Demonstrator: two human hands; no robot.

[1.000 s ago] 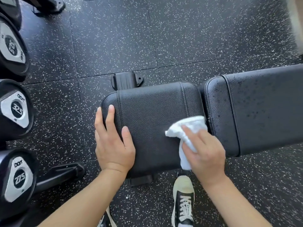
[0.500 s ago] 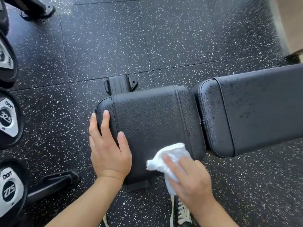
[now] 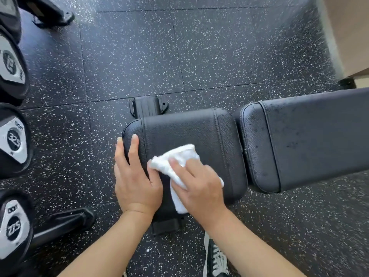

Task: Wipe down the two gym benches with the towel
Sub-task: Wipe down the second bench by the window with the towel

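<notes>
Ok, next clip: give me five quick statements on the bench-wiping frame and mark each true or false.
1. The right hand presses the white towel on the seat pad. True.
2. The left hand holds a spray bottle. False: it rests flat on the seat pad's left end.
3. The long back pad shows dark specks. True.
4. The towel lies on the floor. False: it is on the seat pad.
5. Dumbbells sit along the left edge. True.
</notes>
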